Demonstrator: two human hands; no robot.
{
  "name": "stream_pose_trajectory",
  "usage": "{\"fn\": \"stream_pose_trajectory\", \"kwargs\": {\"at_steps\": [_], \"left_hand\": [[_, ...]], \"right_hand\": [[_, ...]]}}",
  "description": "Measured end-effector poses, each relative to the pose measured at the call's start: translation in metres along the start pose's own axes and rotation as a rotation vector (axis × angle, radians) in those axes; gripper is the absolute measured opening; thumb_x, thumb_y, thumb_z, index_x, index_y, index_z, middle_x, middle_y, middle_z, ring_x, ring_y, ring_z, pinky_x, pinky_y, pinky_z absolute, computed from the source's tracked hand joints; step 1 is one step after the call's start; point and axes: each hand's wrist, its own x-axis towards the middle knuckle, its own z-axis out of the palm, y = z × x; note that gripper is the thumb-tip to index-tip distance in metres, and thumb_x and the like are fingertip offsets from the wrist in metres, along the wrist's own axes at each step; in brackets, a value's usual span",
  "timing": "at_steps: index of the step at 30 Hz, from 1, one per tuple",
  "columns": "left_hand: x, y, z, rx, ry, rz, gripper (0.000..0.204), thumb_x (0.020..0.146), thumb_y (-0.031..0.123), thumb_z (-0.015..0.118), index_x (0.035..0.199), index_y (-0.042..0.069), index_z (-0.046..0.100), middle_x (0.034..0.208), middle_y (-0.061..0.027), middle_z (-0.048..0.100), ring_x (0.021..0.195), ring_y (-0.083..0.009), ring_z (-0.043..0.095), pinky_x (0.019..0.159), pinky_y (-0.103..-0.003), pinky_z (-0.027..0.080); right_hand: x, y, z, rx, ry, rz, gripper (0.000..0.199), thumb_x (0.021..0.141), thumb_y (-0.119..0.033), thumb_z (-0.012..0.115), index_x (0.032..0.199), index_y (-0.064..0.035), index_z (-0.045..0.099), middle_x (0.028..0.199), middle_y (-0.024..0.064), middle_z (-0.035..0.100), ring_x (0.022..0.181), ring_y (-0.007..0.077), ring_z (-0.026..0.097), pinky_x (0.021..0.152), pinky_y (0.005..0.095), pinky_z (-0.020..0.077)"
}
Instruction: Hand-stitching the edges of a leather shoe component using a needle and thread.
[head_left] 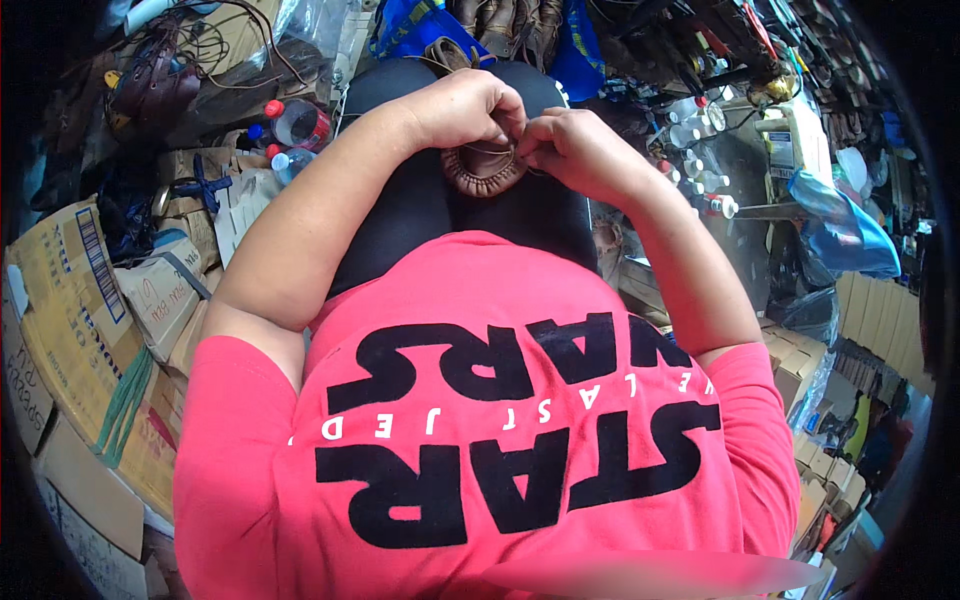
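Note:
A brown leather moccasin (487,178) with a puckered, gathered toe edge sits between my thighs, its rounded end facing me. My left hand (470,108) bends over its far left side, fingers curled and closed at the leather; the fingertips are partly hidden. On the other side my right hand (572,143) is closed, with thumb and forefinger pinched together at the rim. A thin pale thread (492,152) crosses the opening toward the right fingertips. Any needle is too small to make out. The two hands nearly touch above the shoe.
More brown leather footwear (510,28) lies beyond my knees on a blue sheet (585,60). Bottles (300,126) stand at left, with cardboard boxes (75,290) nearer. Small white bottles (695,140) crowd the right, beside a blue plastic bag (845,230).

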Motion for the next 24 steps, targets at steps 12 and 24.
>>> {"fn": "stream_pose_trajectory", "kwargs": {"at_steps": [12,24], "left_hand": [[-0.129,-0.033,-0.016,0.259,0.637,-0.056,0.019,0.087,0.014,0.062,0.103,0.002,0.062,0.085,-0.0075,0.063,0.079,-0.0185,0.06,0.069,-0.033,0.049],[-0.106,-0.012,-0.049,-1.421,0.454,0.346,0.041,0.103,0.031,0.032,0.067,0.012,0.038,0.058,0.0022,0.031,0.053,-0.0103,0.03,0.065,-0.027,0.035]], "right_hand": [[-0.133,0.076,-0.056,1.867,0.533,-0.282,0.027,0.094,-0.034,0.054,0.112,-0.0141,0.06,0.071,-0.0061,0.044,0.068,0.0087,0.043,0.086,0.036,0.0384],[-0.147,0.064,-0.004,-0.163,0.114,0.644,0.037,0.088,-0.037,0.061,0.071,-0.0039,0.062,0.067,0.0133,0.06,0.062,0.0311,0.056,0.064,0.0419,0.0416]]}}
